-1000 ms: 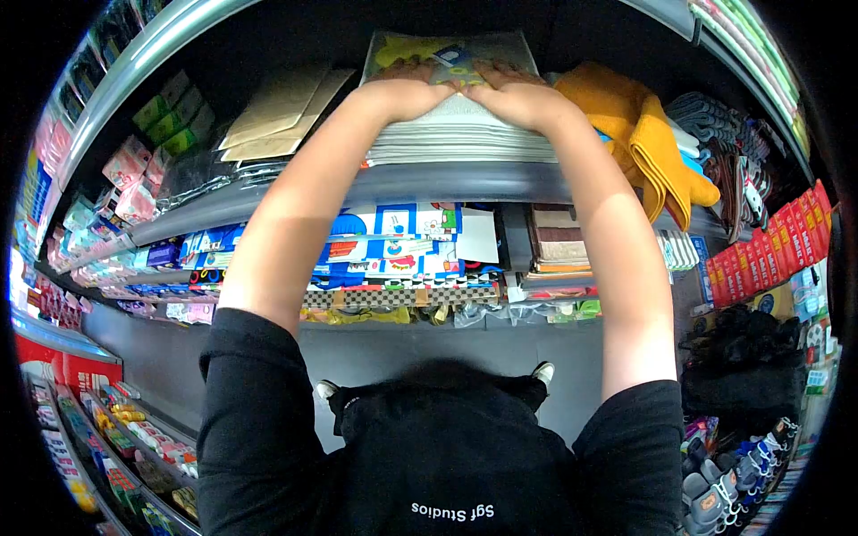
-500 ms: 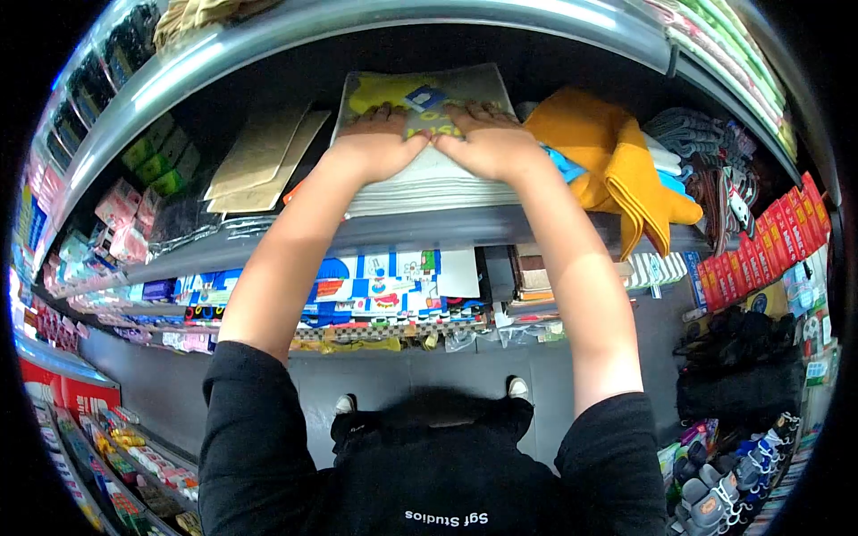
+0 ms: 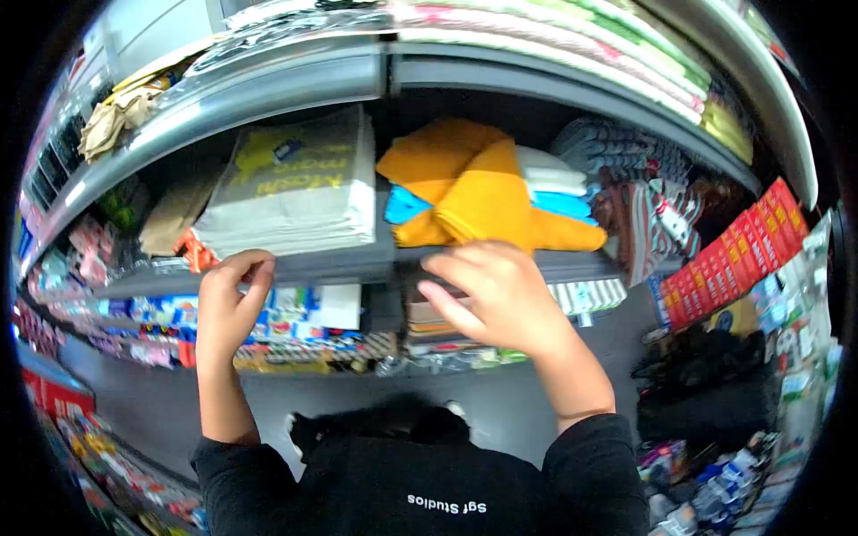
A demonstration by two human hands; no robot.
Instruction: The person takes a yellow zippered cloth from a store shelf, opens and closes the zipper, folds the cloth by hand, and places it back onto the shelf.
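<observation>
A neat stack of flat grey printed cloth items [image 3: 304, 201] lies on the shelf, with yellow lettering and a yellow patch on the top one. In front of the stack, just short of the shelf edge, hovers my left hand [image 3: 234, 299], loosely curled with a gap between thumb and fingers and nothing in it. My right hand [image 3: 492, 295] is before the rumpled orange cloth [image 3: 478, 192], thumb and fingers apart, holding nothing. Whether its fingertips touch the cloth cannot be seen. Blue cloth [image 3: 408, 205] and white cloth [image 3: 545, 170] show beneath the orange one.
Brown flat pieces [image 3: 179, 210] lie left of the stack. Striped textiles [image 3: 652, 214] fill the shelf's right side, near a red hanging sign strip [image 3: 728, 259]. An upper shelf edge [image 3: 268, 94] overhangs. Lower shelves hold packaged goods; dark bags [image 3: 706, 384] stand right.
Both hands have lifted off the grey stack and drawn back toward me and apart. The view has turned right, so the stack and orange cloth appear further left.
</observation>
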